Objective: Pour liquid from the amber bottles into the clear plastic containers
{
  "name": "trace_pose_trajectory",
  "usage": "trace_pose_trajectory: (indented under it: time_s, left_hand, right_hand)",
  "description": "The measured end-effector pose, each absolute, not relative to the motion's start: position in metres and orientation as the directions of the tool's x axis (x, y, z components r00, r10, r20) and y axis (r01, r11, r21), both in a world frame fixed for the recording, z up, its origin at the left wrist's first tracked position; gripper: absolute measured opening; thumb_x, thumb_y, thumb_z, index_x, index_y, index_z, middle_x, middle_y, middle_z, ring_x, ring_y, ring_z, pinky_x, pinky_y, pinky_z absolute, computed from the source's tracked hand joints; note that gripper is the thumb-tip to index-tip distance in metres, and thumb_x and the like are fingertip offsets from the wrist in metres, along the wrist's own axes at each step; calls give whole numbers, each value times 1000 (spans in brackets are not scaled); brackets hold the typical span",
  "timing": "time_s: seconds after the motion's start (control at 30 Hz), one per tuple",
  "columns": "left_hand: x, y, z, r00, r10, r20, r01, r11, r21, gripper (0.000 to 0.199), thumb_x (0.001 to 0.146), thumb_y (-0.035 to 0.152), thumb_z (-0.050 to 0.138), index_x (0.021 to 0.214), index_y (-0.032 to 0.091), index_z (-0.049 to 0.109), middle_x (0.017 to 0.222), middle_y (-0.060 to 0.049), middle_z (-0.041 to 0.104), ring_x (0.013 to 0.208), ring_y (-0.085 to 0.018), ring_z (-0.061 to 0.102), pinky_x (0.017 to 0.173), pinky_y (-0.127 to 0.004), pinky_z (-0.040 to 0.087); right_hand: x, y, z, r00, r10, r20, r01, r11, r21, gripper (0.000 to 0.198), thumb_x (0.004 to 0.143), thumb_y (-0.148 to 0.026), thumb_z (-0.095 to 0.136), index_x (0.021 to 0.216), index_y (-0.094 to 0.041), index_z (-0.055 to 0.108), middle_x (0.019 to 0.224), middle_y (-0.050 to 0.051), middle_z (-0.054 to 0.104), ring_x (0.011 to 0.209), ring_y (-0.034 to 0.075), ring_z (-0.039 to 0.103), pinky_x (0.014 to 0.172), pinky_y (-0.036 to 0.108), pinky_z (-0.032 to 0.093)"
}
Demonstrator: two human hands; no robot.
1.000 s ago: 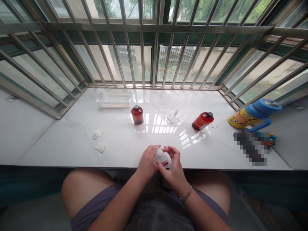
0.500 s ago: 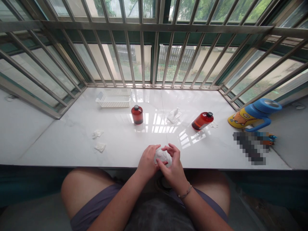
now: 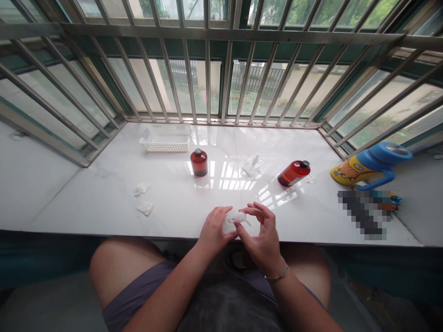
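Just above the table's front edge, my left hand (image 3: 215, 229) is wrapped round a small clear bottle (image 3: 227, 227). On top of it sits a whitish translucent pump head (image 3: 238, 216), its thin nozzle pointing right. My right hand (image 3: 262, 230) has thumb and index finger closed on this pump head, while the other fingers curve above. Part of the bottle is hidden by my left fingers. Farther back, a second clear pump bottle (image 3: 253, 166) stands on the table. Beyond my hands are two red bottles with dark caps, one upright (image 3: 199, 163) and one tilted-looking (image 3: 293, 174).
A white perforated basket (image 3: 166, 139) is at the back left. Crumpled white tissues (image 3: 145, 208) lie on the left. A blue and yellow flask (image 3: 367, 167) and a blurred dark item (image 3: 362, 214) are on the right. Metal window bars (image 3: 207, 78) rise behind the white table (image 3: 90, 203).
My right hand has shifted right and drawn slightly apart from the left, thumb and index now at the pump head. The nozzle now shows pointing right. The view has shifted slightly.
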State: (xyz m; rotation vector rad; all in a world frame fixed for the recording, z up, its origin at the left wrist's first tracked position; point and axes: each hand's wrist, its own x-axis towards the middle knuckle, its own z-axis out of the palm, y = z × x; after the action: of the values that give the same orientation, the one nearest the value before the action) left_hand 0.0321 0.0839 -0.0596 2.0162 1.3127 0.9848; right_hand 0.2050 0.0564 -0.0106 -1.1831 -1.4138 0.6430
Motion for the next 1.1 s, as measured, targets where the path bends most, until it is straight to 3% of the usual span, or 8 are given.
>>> trace_pose_trajectory:
  time_s: [0.37,0.63,0.8,0.97,1.1]
  left_hand:
    - [32,84,-62,248,923,293,537,-383,751,68,82,29,92,142,24,60,132,-12,72,122,-33,71,107,-54,61]
    - [30,84,-62,246,927,285,539,-375,754,77,79,40,97,144,28,59,132,-10,71,124,-33,71,109,-55,60]
    - [29,83,-62,250,923,291,525,-382,760,75,81,35,95,146,30,57,134,-9,71,125,-32,71,110,-54,60]
    - [29,84,-64,246,924,293,530,-381,758,75,81,32,95,146,30,57,135,-9,70,126,-32,71,111,-54,60]
    - [28,84,-63,251,927,279,538,-373,756,75,81,32,95,145,29,57,136,-9,70,128,-32,71,112,-54,60]
  right_hand:
    - [206,55,-5,184,918,351,229,307,-924,69,92,-29,83,149,-31,44,119,7,75,132,29,67,126,64,42]
    - [238,73,-4,359,907,219,80,204,-976,65,92,-39,81,146,-31,45,118,6,69,107,22,73,102,47,61]
    - [312,91,-17,510,803,309,300,170,-939,76,83,-38,86,146,-28,44,121,7,69,99,22,73,96,45,61]
    - [397,114,-33,595,677,432,618,-42,-785,80,78,-41,83,147,-24,47,120,9,70,87,21,68,87,43,59]
    - [453,157,-37,588,671,451,720,-181,-670,79,79,-39,74,149,-17,44,121,14,67,84,23,65,81,41,56]
